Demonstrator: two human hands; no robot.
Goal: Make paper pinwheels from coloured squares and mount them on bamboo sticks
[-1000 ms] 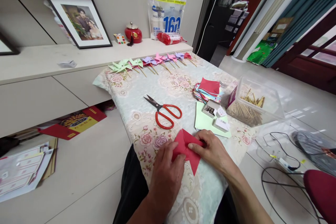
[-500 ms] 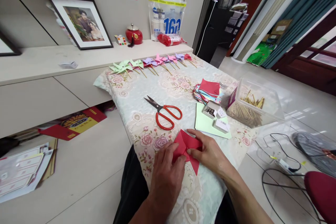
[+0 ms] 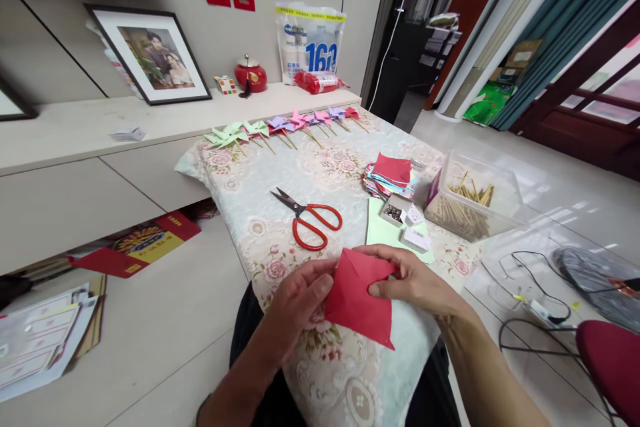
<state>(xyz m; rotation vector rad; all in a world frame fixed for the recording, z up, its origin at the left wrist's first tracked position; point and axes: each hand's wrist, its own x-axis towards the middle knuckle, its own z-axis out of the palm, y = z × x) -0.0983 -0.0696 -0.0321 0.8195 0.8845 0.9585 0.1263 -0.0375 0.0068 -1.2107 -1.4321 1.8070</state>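
Observation:
A red square of paper (image 3: 360,303), with slit lines near its upper corner, is held above the flowered tablecloth (image 3: 330,163). My left hand (image 3: 300,293) pinches its left edge, thumb in front and fingers partly hidden behind. On the right side, my right hand (image 3: 407,280) grips it with the thumb pressed on its face. Beyond the paper lie scissors (image 3: 305,217) with red handles, blades pointing away to the left. Green paper sheets (image 3: 375,230) lie past my right hand, carrying an open small box (image 3: 395,211) of metal pins and a white box (image 3: 415,239).
Several paper pinwheels (image 3: 257,129) on sticks line the table's far edge. A stack of coloured paper squares (image 3: 393,170) stands near a clear plastic bin (image 3: 467,207) of sticks. A white cabinet (image 3: 135,167) borders the far side; a red stool (image 3: 605,363) stands at right.
The red paper has been raised off the cloth, and its folded-in points have opened out into a flatter square. Both hands have shifted to its side edges.

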